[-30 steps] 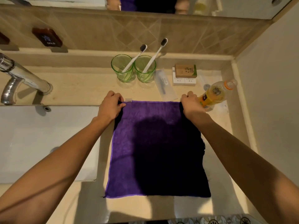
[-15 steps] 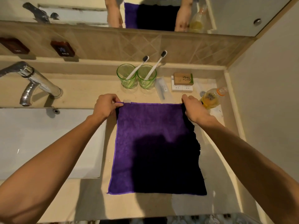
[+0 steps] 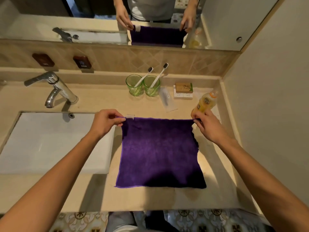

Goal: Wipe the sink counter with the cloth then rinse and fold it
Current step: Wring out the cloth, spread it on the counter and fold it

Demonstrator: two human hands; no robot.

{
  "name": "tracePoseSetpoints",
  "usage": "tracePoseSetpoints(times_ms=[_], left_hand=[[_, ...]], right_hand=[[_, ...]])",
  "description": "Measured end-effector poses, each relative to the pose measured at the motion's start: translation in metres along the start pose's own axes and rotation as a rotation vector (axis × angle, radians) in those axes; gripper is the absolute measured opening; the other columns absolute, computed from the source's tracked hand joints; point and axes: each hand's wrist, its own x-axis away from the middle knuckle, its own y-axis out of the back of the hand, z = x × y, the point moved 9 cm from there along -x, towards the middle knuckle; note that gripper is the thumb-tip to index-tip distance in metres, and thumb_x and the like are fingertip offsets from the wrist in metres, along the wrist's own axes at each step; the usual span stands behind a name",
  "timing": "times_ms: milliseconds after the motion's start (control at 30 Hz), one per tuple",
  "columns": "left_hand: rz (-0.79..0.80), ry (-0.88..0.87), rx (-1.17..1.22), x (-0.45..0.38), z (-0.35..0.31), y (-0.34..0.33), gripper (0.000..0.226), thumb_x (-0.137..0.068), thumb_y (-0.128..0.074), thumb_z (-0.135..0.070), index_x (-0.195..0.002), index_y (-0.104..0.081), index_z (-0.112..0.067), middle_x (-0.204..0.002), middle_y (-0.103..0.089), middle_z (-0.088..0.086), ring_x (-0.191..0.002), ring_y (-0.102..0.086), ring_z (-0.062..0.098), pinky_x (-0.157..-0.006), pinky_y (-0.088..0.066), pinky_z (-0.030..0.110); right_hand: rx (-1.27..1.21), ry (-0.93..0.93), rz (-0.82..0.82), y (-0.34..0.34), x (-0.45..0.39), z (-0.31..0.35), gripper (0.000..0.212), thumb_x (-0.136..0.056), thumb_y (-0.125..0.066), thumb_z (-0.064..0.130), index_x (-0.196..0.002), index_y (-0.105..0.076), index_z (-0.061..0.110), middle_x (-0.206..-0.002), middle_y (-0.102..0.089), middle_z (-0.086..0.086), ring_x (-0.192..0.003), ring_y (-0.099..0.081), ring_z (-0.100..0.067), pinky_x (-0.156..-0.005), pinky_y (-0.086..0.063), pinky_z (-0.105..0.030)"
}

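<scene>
At the near edge, patterned floor tiles (image 3: 197, 220) show below the beige tabletop (image 3: 150, 200). On the tabletop lies the purple cloth (image 3: 158, 151), spread out to the right of the white sink basin (image 3: 50, 143); its near edge rests flat close to the front of the tabletop, while its far edge is drawn taut between the two hands. The left hand (image 3: 107, 122) pinches the far left corner between thumb and curled fingers, just beside a small white tag (image 3: 130, 116) on the hem. The right hand (image 3: 206, 125) pinches the far right corner in the same way, fingertips pressed together on the fabric.

Just behind the right hand lies a bottle of orange drink (image 3: 206, 102), tilted with its cap pointing away. Further back sit a clear sachet (image 3: 166, 100), a small brown box on white packets (image 3: 183, 91), and two green glasses (image 3: 143, 85), each holding a toothbrush (image 3: 158, 75). To the left the chrome tap (image 3: 55, 87) stands behind the basin. Two dark labels (image 3: 82, 61) are fixed to the tiled splashback, and the mirror (image 3: 225, 22) above reflects the hands and cloth.
</scene>
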Motion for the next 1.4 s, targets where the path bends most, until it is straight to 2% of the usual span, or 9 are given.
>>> tracePoseSetpoints(times_ms=[67, 200, 400, 567, 700, 900, 1067, 1233, 1400], left_hand=[[-0.015, -0.005, -0.016, 0.024, 0.009, -0.001, 0.009, -0.080, -0.082, -0.009, -0.076, -0.076, -0.015, -0.065, -0.074, 0.001, -0.060, -0.068, 0.008, -0.067, -0.054, 0.016], [-0.021, -0.014, 0.004, 0.071, 0.030, -0.008, 0.015, -0.075, -0.084, -0.006, -0.076, -0.077, -0.018, -0.072, -0.076, -0.001, -0.068, -0.070, 0.005, -0.070, -0.053, 0.011], [0.051, 0.010, -0.058, 0.127, 0.081, -0.037, 0.029, -0.070, -0.088, -0.005, -0.066, -0.075, -0.030, -0.083, -0.076, -0.008, -0.078, -0.070, 0.004, -0.076, -0.052, 0.014], [0.069, -0.062, -0.215, 0.166, 0.111, -0.062, 0.035, -0.074, -0.086, -0.006, -0.073, -0.070, -0.038, -0.090, -0.073, -0.006, -0.090, -0.067, 0.001, -0.076, -0.048, 0.008], [0.074, -0.107, -0.300, 0.180, 0.127, -0.076, 0.024, -0.080, -0.082, -0.007, -0.088, -0.078, -0.028, -0.097, -0.066, -0.018, -0.100, -0.061, -0.007, -0.084, -0.047, 0.006], [0.019, -0.166, -0.378, 0.181, 0.136, -0.076, 0.012, -0.084, -0.077, -0.001, -0.092, -0.081, -0.009, -0.100, -0.058, -0.027, -0.100, -0.055, -0.022, -0.088, -0.039, -0.004], [0.034, -0.187, -0.420, 0.189, 0.143, -0.080, 0.014, -0.082, -0.078, 0.003, -0.090, -0.081, -0.008, -0.102, -0.063, -0.009, -0.102, -0.056, -0.002, -0.088, -0.038, -0.005], [0.052, -0.149, -0.430, 0.192, 0.151, -0.087, 0.014, -0.079, -0.081, -0.001, -0.090, -0.081, -0.010, -0.098, -0.066, -0.008, -0.087, -0.061, -0.003, -0.087, -0.034, -0.007], [0.000, -0.120, -0.469, 0.197, 0.169, -0.089, 0.012, -0.081, -0.082, -0.010, -0.092, -0.081, -0.014, -0.099, -0.072, -0.003, -0.087, -0.062, 0.003, -0.089, -0.037, -0.002]], right_hand=[[-0.029, 0.027, 0.001, -0.006, 0.026, 0.001, 0.006, -0.099, -0.057, 0.015, -0.104, -0.060, 0.017, -0.099, -0.051, -0.006, -0.087, -0.051, -0.022, -0.073, -0.040, -0.032], [-0.073, 0.052, 0.019, -0.027, 0.077, 0.005, 0.006, -0.099, -0.058, 0.017, -0.104, -0.061, 0.019, -0.091, -0.042, 0.001, -0.078, -0.047, -0.014, -0.070, -0.034, -0.016], [-0.104, 0.026, 0.141, -0.069, 0.139, -0.004, 0.009, -0.099, -0.053, 0.030, -0.099, -0.060, 0.024, -0.093, -0.040, 0.011, -0.078, -0.049, -0.010, -0.071, -0.044, -0.020], [-0.017, -0.008, 0.249, -0.103, 0.181, -0.012, 0.012, -0.097, -0.058, 0.021, -0.101, -0.062, 0.032, -0.097, -0.045, 0.012, -0.083, -0.049, -0.011, -0.072, -0.047, -0.023], [0.111, -0.011, 0.243, -0.111, 0.194, -0.008, 0.032, -0.081, -0.071, 0.013, -0.105, -0.067, 0.034, -0.095, -0.051, 0.011, -0.082, -0.050, -0.009, -0.064, -0.045, -0.023], [0.165, 0.026, 0.190, -0.116, 0.195, -0.003, 0.038, -0.069, -0.083, 0.005, -0.096, -0.075, 0.030, -0.088, -0.062, 0.008, -0.079, -0.059, -0.017, -0.060, -0.045, -0.026], [0.178, 0.042, 0.181, -0.121, 0.200, -0.003, 0.039, -0.066, -0.089, 0.006, -0.094, -0.077, 0.030, -0.085, -0.062, 0.009, -0.075, -0.061, -0.017, -0.057, -0.046, -0.026], [0.179, 0.037, 0.199, -0.124, 0.201, -0.006, 0.036, -0.065, -0.091, 0.011, -0.093, -0.079, 0.030, -0.082, -0.062, 0.010, -0.071, -0.060, -0.017, -0.054, -0.045, -0.026], [0.174, 0.017, 0.239, -0.128, 0.203, -0.013, 0.027, -0.076, -0.084, 0.014, -0.094, -0.078, 0.032, -0.083, -0.059, 0.014, -0.073, -0.056, -0.015, -0.057, -0.044, -0.026]])
